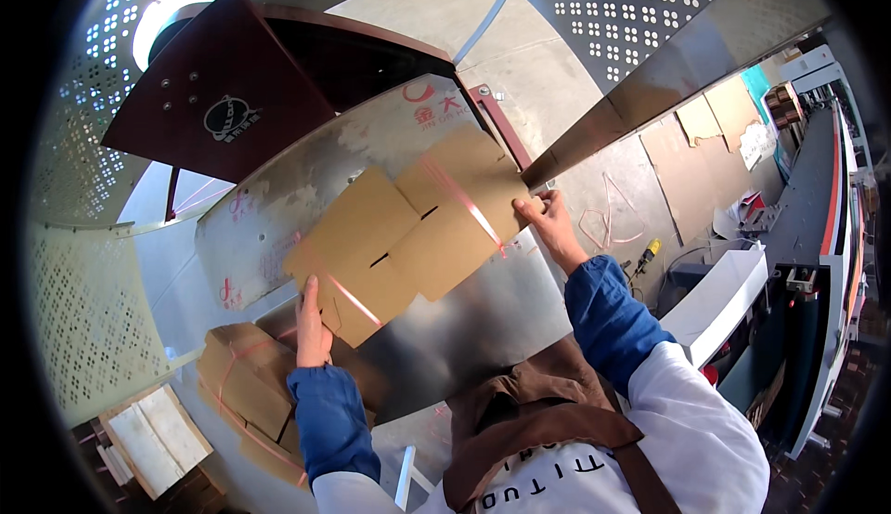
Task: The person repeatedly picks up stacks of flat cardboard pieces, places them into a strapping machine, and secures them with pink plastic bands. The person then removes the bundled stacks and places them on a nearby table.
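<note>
A bundle of flat brown cardboard box blanks (408, 252) lies tilted over a metal worktop (464, 324), bound by two pink straps (478, 215). At its lower left edge, my left hand (314, 328) grips the cardboard, fingers along the side. My right hand (554, 231) holds the right edge, thumb on top and the other fingers partly hidden. Close to the right strap is a small pink knot (503, 250). Whether the bundle rests fully on the worktop I cannot tell.
A dark red machine panel (218, 87) stands beyond the worktop. Another strapped cardboard bundle (246, 375) sits low on the left, near a wooden box (158, 440). A long metal beam (650, 87) crosses at right. Loose pink strap (613, 212) and a yellow tool (650, 252) lie on the floor.
</note>
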`<state>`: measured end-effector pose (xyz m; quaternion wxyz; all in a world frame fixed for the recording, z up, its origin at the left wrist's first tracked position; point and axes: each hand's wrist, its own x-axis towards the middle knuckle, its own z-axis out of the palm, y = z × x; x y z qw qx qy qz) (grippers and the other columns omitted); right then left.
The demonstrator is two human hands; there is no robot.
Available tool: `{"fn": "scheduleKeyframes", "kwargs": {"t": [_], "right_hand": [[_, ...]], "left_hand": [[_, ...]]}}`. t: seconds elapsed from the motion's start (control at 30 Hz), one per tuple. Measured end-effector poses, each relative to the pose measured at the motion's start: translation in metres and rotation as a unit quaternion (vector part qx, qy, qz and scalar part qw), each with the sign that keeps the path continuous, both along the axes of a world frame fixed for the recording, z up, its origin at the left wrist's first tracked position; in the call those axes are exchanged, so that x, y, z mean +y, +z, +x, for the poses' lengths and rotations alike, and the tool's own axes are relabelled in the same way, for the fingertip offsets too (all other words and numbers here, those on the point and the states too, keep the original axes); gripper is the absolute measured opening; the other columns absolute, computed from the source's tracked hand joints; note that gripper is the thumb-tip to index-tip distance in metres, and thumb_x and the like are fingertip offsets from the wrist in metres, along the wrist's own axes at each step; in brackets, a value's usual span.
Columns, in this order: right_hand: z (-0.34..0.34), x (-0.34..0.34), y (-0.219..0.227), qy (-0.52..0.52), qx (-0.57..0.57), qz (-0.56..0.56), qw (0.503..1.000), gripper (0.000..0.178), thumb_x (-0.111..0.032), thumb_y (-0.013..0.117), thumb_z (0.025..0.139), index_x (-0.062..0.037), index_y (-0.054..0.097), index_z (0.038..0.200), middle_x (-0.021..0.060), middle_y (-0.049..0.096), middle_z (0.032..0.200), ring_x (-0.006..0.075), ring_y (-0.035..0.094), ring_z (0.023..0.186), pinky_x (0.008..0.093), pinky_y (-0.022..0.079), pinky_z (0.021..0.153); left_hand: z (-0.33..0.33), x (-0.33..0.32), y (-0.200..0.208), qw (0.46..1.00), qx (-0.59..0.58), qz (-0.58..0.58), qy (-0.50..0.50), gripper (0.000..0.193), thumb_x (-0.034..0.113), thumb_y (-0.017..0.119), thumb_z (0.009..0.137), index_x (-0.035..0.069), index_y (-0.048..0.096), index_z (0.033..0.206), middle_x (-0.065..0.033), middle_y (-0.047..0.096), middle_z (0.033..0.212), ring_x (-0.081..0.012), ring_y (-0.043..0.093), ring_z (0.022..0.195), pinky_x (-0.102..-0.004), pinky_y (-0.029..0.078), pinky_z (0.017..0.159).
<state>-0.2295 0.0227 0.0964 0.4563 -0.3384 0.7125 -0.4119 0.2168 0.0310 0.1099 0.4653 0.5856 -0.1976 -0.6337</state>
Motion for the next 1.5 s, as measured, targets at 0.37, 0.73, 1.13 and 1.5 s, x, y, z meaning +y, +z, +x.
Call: {"fn": "scheduleKeyframes", "kwargs": {"t": [0.37, 0.73, 1.13, 1.5], "right_hand": [[0.035, -0.014, 0.063, 0.239, 0.437, -0.397, 0.771, 0.048, -0.016, 0.076, 0.079, -0.01, 0.057, 0.124, 0.0132, 0.055, 0.131, 0.0332, 0.052, 0.121, 0.0443, 0.043, 0.098], [0.105, -0.052, 0.038, 0.427, 0.553, -0.333, 0.633, 0.062, -0.035, 0.064, 0.089, -0.0079, 0.048, 0.142, 0.0038, 0.044, 0.15, 0.0222, 0.044, 0.13, 0.0435, 0.037, 0.102], [0.107, -0.039, 0.027, 0.431, 0.545, -0.299, 0.654, 0.065, -0.029, 0.065, 0.086, -0.0063, 0.046, 0.144, 0.0045, 0.04, 0.153, 0.0252, 0.047, 0.117, 0.041, 0.037, 0.097], [0.104, -0.042, 0.025, 0.438, 0.532, -0.315, 0.653, 0.063, -0.031, 0.065, 0.086, -0.0055, 0.048, 0.142, 0.0057, 0.042, 0.151, 0.0254, 0.051, 0.107, 0.0401, 0.041, 0.088]], "left_hand": [[-0.017, -0.044, 0.0, 1.0, -0.005, 0.003, -0.017, 0.074, 0.037, 0.072, 0.09, 0.0, 0.038, 0.144, -0.0101, 0.052, 0.135, -0.0201, 0.053, 0.123, -0.0357, 0.047, 0.1], [-0.012, -0.066, -0.003, 0.999, 0.04, -0.005, -0.008, 0.059, 0.036, 0.07, 0.091, 0.005, 0.048, 0.137, -0.0078, 0.06, 0.124, -0.0197, 0.061, 0.11, -0.0348, 0.053, 0.09], [-0.026, -0.025, -0.014, 0.988, 0.083, 0.019, 0.126, 0.044, 0.04, 0.062, 0.097, 0.006, 0.056, 0.125, -0.0058, 0.064, 0.115, -0.0179, 0.063, 0.106, -0.0332, 0.053, 0.089], [-0.024, -0.025, -0.037, 0.987, 0.091, 0.036, 0.126, 0.044, 0.037, 0.055, 0.101, 0.003, 0.056, 0.129, -0.0089, 0.064, 0.123, -0.0205, 0.063, 0.111, -0.0363, 0.051, 0.094]]}}
